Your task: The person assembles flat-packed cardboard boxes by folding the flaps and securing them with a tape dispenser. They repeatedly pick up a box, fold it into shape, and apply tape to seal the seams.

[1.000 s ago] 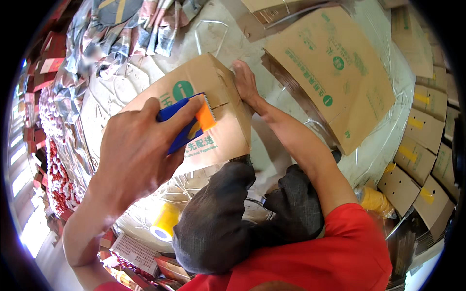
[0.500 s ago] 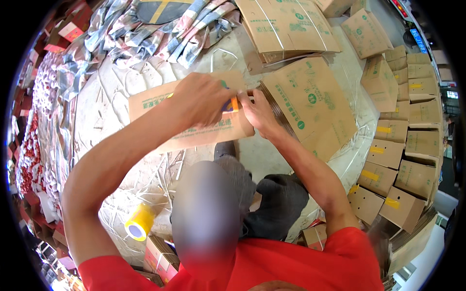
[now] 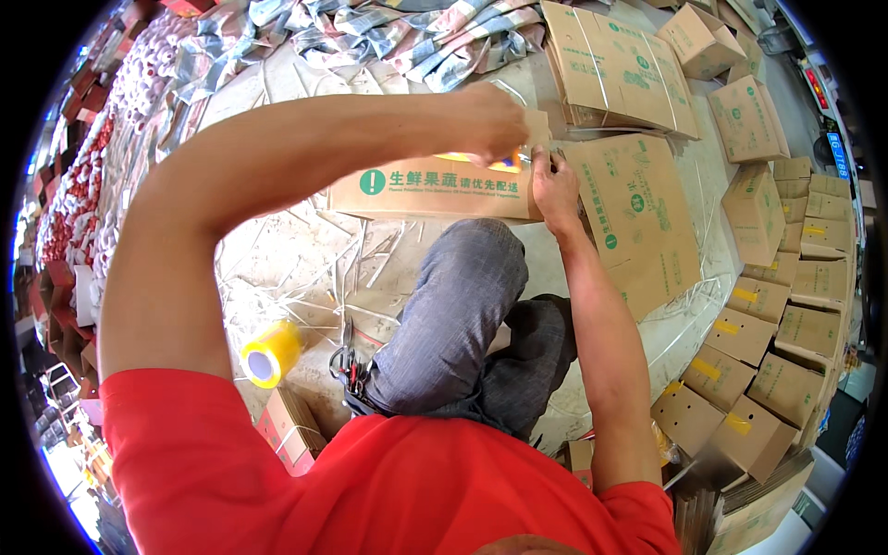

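A cardboard box (image 3: 435,192) with green print lies in front of my knees. My left hand (image 3: 487,122) is closed over its top, around a tape dispenser (image 3: 505,166) whose blue and orange parts show below the fingers. The rest of it is hidden by the hand. At the box's right end my right hand (image 3: 557,190) grips the edge, thumb and fingers curled close to the dispenser.
Flattened cartons (image 3: 643,217) lie to the right, with a strapped stack (image 3: 620,69) behind them. Taped boxes (image 3: 740,333) stand in rows at the right. A yellow tape roll (image 3: 270,356) and loose white straps (image 3: 370,254) are on the floor at the left; crumpled plaid cloth (image 3: 416,42) lies beyond.
The box has turned so that a printed side faces me. My left hand has swung right and away with the dispenser, and my right hand stays at the right end.
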A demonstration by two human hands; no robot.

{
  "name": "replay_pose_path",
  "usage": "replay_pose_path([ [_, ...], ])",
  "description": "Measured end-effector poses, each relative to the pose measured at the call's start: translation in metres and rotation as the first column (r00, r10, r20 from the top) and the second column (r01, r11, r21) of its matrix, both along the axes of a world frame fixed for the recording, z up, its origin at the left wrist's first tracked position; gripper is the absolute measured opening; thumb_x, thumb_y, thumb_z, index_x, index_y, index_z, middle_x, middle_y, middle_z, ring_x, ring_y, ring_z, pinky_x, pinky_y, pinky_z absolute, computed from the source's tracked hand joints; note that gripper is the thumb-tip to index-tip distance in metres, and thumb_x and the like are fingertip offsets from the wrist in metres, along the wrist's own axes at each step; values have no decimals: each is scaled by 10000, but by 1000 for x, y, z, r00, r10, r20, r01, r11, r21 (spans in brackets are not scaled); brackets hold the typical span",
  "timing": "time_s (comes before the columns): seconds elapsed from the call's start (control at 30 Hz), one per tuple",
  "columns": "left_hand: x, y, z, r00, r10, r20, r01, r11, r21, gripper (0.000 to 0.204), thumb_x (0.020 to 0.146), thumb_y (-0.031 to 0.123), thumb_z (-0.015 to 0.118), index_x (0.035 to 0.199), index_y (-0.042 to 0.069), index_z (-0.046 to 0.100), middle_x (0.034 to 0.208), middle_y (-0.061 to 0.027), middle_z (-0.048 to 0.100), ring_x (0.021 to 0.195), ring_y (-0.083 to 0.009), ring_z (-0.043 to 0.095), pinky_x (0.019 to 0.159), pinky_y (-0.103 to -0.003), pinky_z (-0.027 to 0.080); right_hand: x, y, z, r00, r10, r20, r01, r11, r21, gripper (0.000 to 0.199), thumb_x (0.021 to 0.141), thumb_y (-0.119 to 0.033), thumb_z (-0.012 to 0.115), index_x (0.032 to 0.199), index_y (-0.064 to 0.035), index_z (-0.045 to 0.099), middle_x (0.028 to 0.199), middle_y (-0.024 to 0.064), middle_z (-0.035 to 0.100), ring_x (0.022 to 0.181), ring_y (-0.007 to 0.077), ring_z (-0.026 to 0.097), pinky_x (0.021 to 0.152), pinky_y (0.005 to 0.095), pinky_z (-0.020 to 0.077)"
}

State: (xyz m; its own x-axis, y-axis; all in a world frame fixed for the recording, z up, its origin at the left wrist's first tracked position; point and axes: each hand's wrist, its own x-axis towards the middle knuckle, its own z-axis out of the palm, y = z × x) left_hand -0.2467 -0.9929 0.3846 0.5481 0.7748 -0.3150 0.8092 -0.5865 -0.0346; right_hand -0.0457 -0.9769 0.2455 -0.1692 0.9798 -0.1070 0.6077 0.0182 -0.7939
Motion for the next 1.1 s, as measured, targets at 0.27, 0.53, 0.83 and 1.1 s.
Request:
replay_pose_path([
  [0.27,-158,-104,31,905,285,-317,-349,922,-169,429,809,189,802,1221,286,732,1029,-31,766,998,-283,734,854,-427,570,2,2,-6,998,-5,-62,3,1000,-28,571,1000,-506,565,1137,14,757,1099,283,742,1075,455,689,957,489,517],
  [0.53,-211,-129,26,951,291,-102,-306,928,-212,741,793,214,877,1468,306,585,1046,-96,757,991,-344,711,902,-473,532,8,3,-4,996,-2,-88,-1,1000,-31,546,1040,-449,583,1181,59,724,1083,266,743,1029,384,698,935,442,519],
  [0.83,-255,-202,-39,813,472,341,-451,881,-143,575,1029,448,611,1579,401,450,972,-164,599,877,-389,652,816,-502,521,6,24,-8,992,90,-90,-100,989,-111,577,1051,-461,565,1205,76,712,1126,237,751,1058,302,691,949,399,505],
  [1.1,-199,-235,-123,692,223,686,-443,882,160,688,939,372,769,1569,285,507,954,-138,614,728,-326,643,675,-430,573,39,65,8,988,99,115,-79,983,-163,641,1065,-507,548,1290,83,657,1214,183,703,1113,264,638,994,391,482],
])
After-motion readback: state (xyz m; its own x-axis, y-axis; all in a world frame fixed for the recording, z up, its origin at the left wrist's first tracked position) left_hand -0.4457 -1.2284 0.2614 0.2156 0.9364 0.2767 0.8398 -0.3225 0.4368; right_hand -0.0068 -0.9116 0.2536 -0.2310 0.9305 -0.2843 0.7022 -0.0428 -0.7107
